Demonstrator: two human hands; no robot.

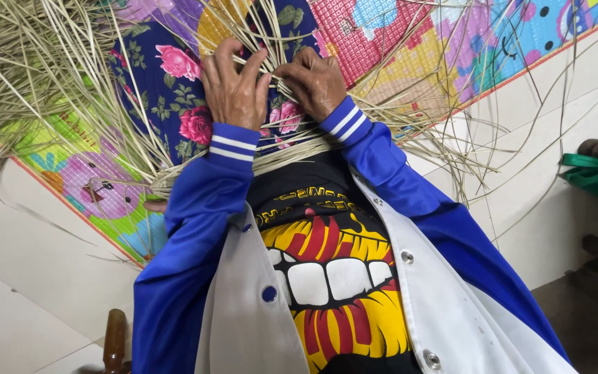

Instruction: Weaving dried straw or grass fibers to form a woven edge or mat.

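Two hands meet over my lap in the head view: left hand [233, 86] and right hand [313, 79], fingers curled tight on pale straw strands [278, 86]. I judge weaving barely begun; loose straw [29, 76] fans far left over the bright mat [98, 187].

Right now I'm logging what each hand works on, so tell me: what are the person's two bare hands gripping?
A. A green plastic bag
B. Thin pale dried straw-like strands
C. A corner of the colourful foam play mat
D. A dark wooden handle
B: the left hand and the right hand are both closed on the thin pale dried straw-like strands, held over the flowered dark-blue fabric on the lap.
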